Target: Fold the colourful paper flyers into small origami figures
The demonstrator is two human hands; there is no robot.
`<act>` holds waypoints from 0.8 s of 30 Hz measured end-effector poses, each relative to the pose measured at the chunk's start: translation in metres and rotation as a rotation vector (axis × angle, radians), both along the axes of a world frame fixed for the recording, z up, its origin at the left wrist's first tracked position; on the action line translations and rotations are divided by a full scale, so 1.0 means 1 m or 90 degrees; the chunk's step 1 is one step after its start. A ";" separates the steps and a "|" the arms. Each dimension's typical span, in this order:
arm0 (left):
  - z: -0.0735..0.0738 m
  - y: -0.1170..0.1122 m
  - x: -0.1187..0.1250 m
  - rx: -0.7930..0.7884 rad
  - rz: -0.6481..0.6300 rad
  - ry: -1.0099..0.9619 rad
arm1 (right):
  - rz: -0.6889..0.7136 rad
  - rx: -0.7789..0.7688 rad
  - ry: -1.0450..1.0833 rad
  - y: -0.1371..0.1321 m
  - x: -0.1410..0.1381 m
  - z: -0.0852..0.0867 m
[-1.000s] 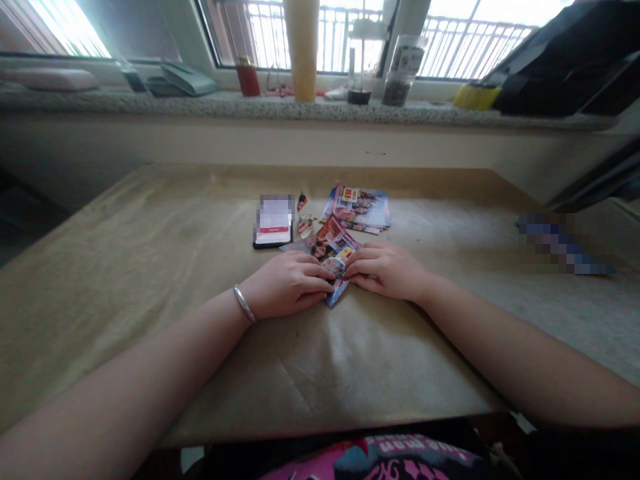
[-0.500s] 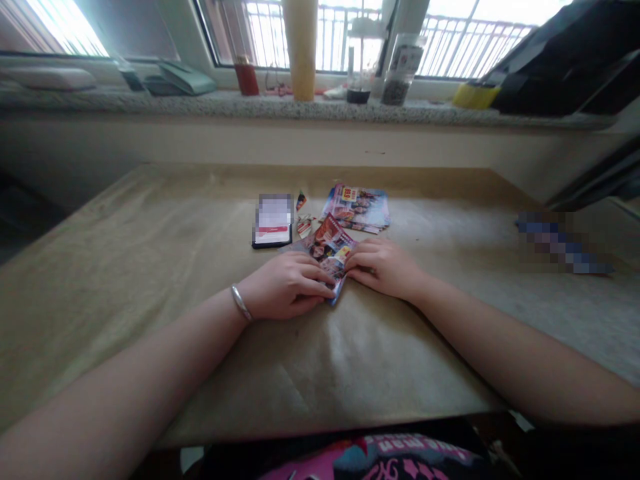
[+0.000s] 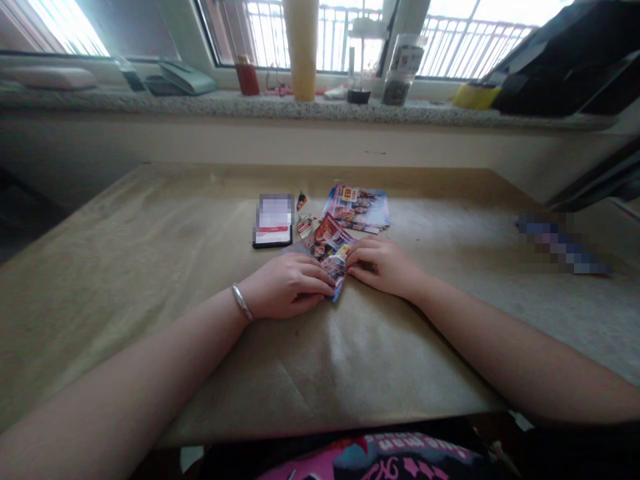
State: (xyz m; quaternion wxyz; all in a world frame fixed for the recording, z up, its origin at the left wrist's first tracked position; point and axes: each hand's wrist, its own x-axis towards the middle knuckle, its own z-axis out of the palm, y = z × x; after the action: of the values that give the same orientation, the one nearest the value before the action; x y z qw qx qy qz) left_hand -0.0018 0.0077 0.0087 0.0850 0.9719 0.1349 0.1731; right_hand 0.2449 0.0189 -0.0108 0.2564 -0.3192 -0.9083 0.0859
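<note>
A colourful printed leaflet [image 3: 327, 250] lies at a slant on the table between my hands, its lower corner pointing toward me. My left hand [image 3: 293, 283], with a silver bangle at the wrist, presses its fingers together on the leaflet's lower left part and holds it. On the opposite edge, the thumb and fingers of my right hand [image 3: 377, 263] pinch the paper. Just behind it is a stack of similar leaflets [image 3: 363, 207]. Small cut-looking scraps of printed paper [image 3: 304, 227] lie to the left of that stack.
A phone [image 3: 273, 223] with a blurred-out screen lies left of the scraps. The table [image 3: 150, 267] has a tan cover. Far right is a pixelated bluish item [image 3: 563, 247]. Jars and bottles stand along the stone windowsill [image 3: 190, 107], with a black bag [image 3: 565, 63] at its right.
The leaflet's lower corner has shifted very slightly up and to the right. Both hands stay almost in place on it.
</note>
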 end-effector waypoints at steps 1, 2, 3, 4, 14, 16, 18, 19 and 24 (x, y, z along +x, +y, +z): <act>0.000 0.000 0.000 0.004 0.001 0.004 | 0.005 -0.003 0.007 0.000 0.000 0.000; 0.000 -0.001 0.000 0.009 0.002 0.010 | 0.013 -0.004 0.011 0.000 0.000 0.000; 0.000 -0.001 0.001 0.012 0.002 0.015 | 0.025 -0.003 0.011 0.000 0.000 0.000; 0.000 -0.001 0.001 0.016 0.001 0.020 | 0.039 -0.001 0.010 0.001 0.001 0.000; 0.003 -0.003 0.000 -0.012 -0.021 0.036 | 0.047 0.019 0.002 0.000 -0.002 0.002; 0.002 -0.003 0.001 -0.012 -0.014 0.035 | 0.016 0.023 0.014 0.000 -0.002 0.000; 0.001 -0.003 0.001 -0.011 -0.006 0.032 | -0.027 0.021 0.035 0.000 -0.002 -0.003; 0.000 -0.003 0.001 -0.012 0.000 0.029 | -0.051 0.017 0.049 0.001 -0.001 -0.004; -0.005 -0.001 0.001 -0.012 0.018 0.024 | -0.144 -0.050 0.096 0.008 0.001 -0.014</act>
State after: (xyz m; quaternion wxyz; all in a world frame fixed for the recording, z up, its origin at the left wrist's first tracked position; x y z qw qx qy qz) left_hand -0.0009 0.0068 0.0036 0.0896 0.9721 0.1517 0.1546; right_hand 0.2462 0.0269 -0.0251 0.3192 -0.4220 -0.8405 0.1161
